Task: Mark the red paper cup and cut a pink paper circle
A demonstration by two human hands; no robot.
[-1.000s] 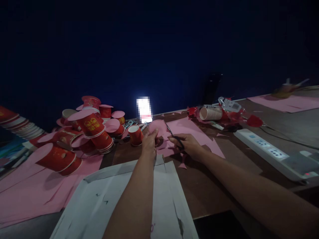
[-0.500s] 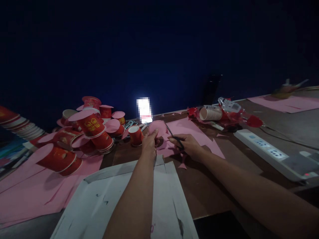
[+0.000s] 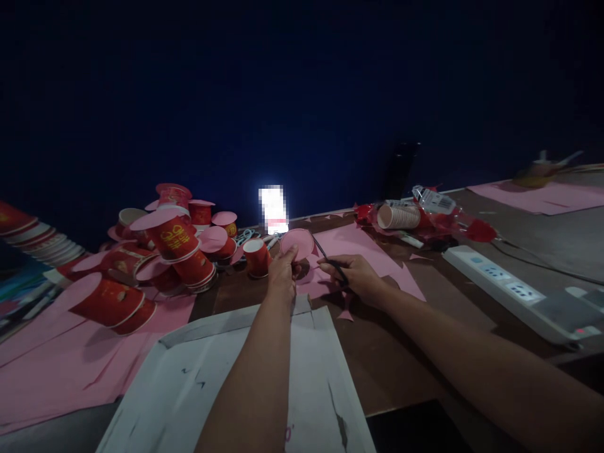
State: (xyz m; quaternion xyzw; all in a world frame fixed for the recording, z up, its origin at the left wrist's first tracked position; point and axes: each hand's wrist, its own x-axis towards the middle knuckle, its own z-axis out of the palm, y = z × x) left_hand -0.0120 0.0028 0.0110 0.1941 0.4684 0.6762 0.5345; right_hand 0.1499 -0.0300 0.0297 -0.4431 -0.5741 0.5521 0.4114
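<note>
My left hand (image 3: 284, 269) pinches a round pink paper disc (image 3: 298, 244), thumb on its near face. Whether anything sits behind the disc is hidden. Dark scissors (image 3: 336, 267) are in my right hand (image 3: 355, 274), fingers wrapped round the handles. Their blades point up and left, close to the disc's right edge. Beneath both hands lies a pink paper sheet (image 3: 372, 251), with pink scraps (image 3: 346, 314) nearby. Just left of my left hand a red paper cup (image 3: 257, 257) stands upright, its white mouth uncovered.
Red cups with pink discs on them (image 3: 174, 242) are piled at left on pink sheets (image 3: 94, 371). A white board (image 3: 202, 377) lies under my left forearm. Bagged cups (image 3: 401, 217), a power strip (image 3: 504, 286) and a bright, blurred-out screen (image 3: 274, 207) stand further off.
The pink disc and my left hand have shifted very slightly left. The scissor blades have moved a little at the disc's right edge. All else stays as it was.
</note>
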